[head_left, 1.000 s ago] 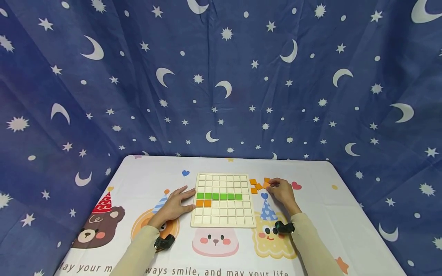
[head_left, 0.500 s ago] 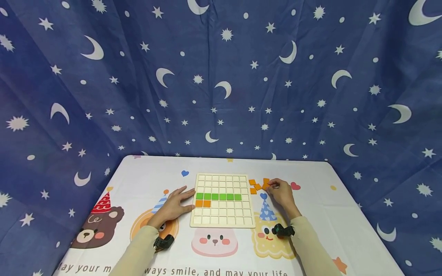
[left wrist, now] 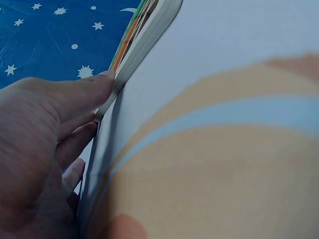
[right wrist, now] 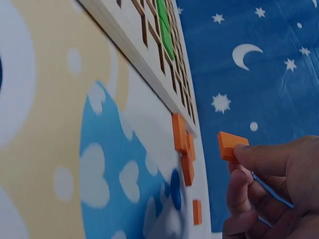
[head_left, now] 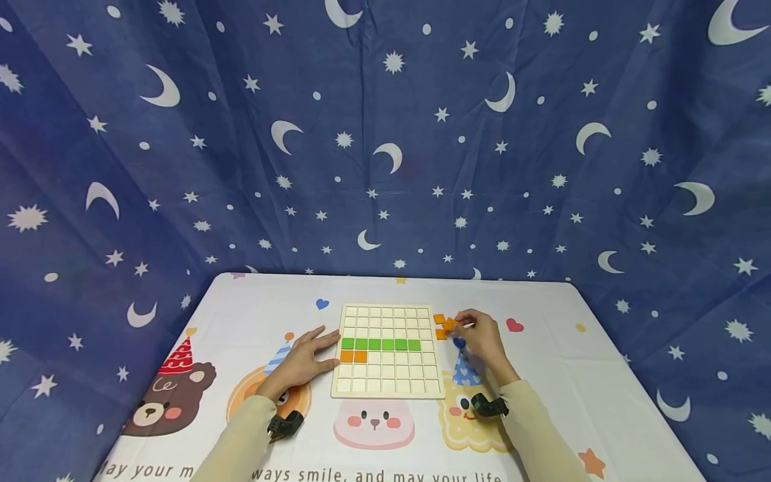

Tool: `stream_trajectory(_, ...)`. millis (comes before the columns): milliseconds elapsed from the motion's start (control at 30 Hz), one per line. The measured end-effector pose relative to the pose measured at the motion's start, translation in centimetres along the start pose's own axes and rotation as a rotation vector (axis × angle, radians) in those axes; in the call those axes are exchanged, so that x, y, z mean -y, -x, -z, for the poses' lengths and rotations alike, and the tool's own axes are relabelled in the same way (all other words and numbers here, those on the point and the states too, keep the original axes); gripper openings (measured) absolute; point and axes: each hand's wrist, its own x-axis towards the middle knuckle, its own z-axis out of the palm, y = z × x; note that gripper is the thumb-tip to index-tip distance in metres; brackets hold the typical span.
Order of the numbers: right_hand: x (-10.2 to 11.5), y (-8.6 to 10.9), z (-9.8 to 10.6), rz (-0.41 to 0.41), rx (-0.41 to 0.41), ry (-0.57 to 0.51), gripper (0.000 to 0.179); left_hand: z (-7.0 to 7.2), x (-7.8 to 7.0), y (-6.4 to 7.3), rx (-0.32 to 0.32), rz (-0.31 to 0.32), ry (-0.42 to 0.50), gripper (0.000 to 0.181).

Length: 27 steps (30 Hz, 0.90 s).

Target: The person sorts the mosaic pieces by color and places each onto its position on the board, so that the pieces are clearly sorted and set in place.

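Note:
My right hand (head_left: 484, 338) is just right of the board, pinching an orange square tile (right wrist: 229, 145) between thumb and fingertips; the right wrist view shows the tile raised above the others. Several loose orange tiles (head_left: 440, 318) lie by the board's right edge. The cream grid board (head_left: 385, 385) lies flat. Across its middle row runs a line of green tiles (head_left: 374, 345), with the rightmost cell bare. Two orange tiles (head_left: 354, 357) fill the left cells of the row nearer me. My left hand (head_left: 304, 359) rests at the board's left edge, fingers spread, thumb (left wrist: 94, 92) touching the side.
A white tablecloth (head_left: 530, 301) with printed cartoon animals and lettering covers the table. Behind it and at both sides hangs a dark blue curtain (head_left: 385, 167) with moons and stars. A black wrist camera (head_left: 489, 406) sits on the right wrist, another (head_left: 286, 424) on the left.
My right hand has moved left and lifted an orange tile away from the loose ones, which were spread under its fingertips before. The left hand and the board have stayed put.

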Motion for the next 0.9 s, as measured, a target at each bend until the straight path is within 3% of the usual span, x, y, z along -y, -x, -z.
stream_trajectory(900,4.8,2.2,-4.0,0.086,0.129,-0.142,0.010,0.0,-0.2,0.1,0.004,0.017,0.006,0.064)
